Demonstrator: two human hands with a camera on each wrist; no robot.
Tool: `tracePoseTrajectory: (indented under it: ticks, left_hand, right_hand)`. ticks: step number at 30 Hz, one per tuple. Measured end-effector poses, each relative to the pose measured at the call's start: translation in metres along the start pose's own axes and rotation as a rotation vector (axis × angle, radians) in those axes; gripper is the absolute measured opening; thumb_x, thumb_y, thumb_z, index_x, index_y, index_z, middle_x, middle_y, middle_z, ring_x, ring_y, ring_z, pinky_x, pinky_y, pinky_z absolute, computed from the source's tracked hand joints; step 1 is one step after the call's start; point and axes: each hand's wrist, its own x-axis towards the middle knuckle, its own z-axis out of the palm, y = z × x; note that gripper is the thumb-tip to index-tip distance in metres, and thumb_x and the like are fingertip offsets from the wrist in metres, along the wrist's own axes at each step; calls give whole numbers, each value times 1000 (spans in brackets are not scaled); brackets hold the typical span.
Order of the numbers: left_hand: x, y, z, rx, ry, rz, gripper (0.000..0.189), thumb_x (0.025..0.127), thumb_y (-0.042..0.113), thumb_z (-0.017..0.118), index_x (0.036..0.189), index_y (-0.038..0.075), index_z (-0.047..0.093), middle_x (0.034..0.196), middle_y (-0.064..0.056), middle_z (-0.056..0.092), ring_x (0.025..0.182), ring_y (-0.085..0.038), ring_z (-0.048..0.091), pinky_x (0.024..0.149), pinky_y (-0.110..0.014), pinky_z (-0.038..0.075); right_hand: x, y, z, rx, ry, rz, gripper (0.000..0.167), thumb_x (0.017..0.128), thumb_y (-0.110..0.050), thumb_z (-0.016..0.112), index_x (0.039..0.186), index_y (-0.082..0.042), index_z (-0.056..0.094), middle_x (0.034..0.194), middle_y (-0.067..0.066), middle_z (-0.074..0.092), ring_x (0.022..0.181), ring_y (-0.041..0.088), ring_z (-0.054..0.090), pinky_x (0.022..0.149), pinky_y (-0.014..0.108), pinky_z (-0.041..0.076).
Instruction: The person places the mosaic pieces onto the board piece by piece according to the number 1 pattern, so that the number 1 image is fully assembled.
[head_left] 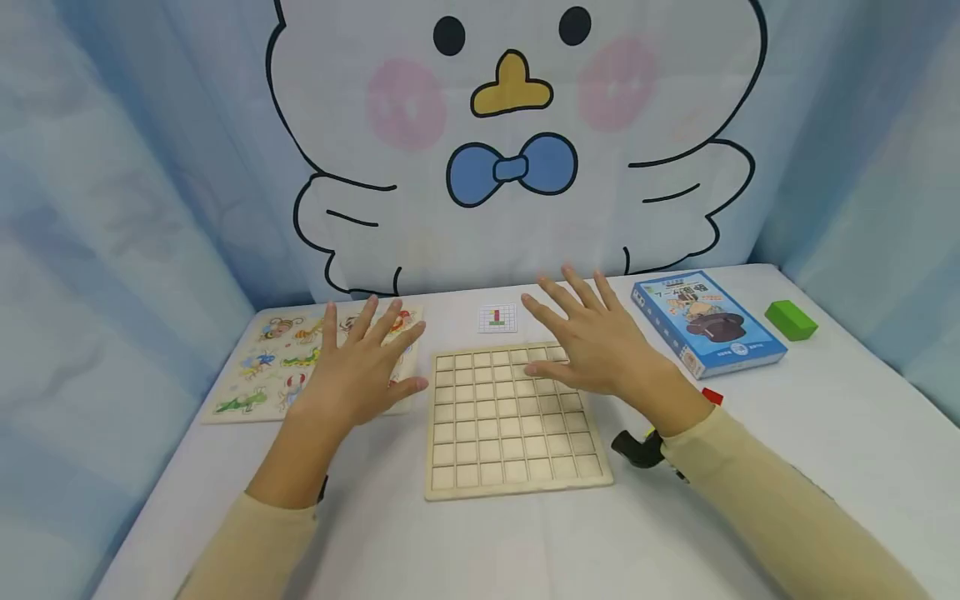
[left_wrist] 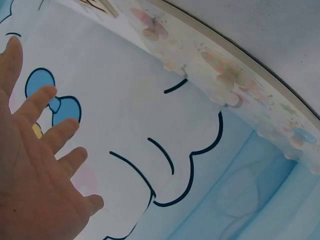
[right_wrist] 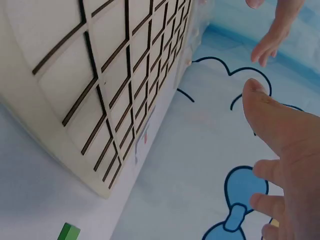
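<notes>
Both hands hover above the table with fingers spread and straight, holding nothing. My left hand [head_left: 356,371] is over the right part of a board with coloured insect pictures [head_left: 251,367]. My right hand [head_left: 592,342] hangs over the upper right corner of a square wooden grid board [head_left: 510,429], whose cells hold no coloured pieces. Behind the board lies a small white card [head_left: 497,317] printed with a grid and a few coloured squares. The left wrist view shows the left hand [left_wrist: 40,165] at its left edge, and the right wrist view the right hand [right_wrist: 292,150].
A blue picture box [head_left: 708,321] lies at the back right, with a green block [head_left: 791,320] beyond it. A red block [head_left: 712,396] and a bit of yellow are partly hidden by the right forearm. A cartoon-printed curtain [head_left: 510,233] closes off the back.
</notes>
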Motion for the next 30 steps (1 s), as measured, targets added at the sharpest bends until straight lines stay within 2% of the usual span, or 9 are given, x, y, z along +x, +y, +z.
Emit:
tracePoseTrajectory:
  ticks: [4,12,14,20,22,30]
  left_hand:
    - [-3,0,4,-38,-29,5,77,98,67,53,162,32,31,173,-7,13,159,-37,2,117,-73,-11]
    - [2,1,10,-134,-97,35,75,99,65,53,162,31,31,172,-8,14,159,-36,2,118,-73,-9]
    - [3,1,11,-179,-108,50,75,98,64,55,162,31,32,172,-9,15,159,-37,3,119,-73,-4]
    - [4,2,16,-338,-137,124,78,96,62,61,161,28,35,172,-11,15,157,-43,7,119,-69,21]
    - [5,2,17,-348,-149,130,79,95,62,62,161,28,35,172,-10,15,157,-43,8,119,-68,24]
    - [7,5,19,-349,-210,87,80,93,63,65,161,31,35,171,-7,21,158,-40,11,121,-66,21]
  right_hand:
    - [-4,5,5,20,-20,11,93,92,-74,56,163,-20,30,171,14,19,158,41,2,124,64,-1]
    - [-16,26,13,81,-59,65,91,92,-67,63,163,-19,31,170,15,21,157,44,3,124,65,0]
    - [-19,30,14,101,-60,66,90,93,-65,63,163,-19,32,169,16,22,157,44,2,124,65,0]
    - [-29,43,21,172,-60,64,86,95,-64,61,162,-18,34,168,17,26,156,47,6,123,66,3]
    - [-32,47,23,193,-59,61,85,95,-64,61,161,-18,34,167,18,28,155,48,8,123,67,5]
    - [-43,61,30,311,-82,69,81,96,-61,62,160,-17,36,165,16,32,154,49,12,121,69,11]
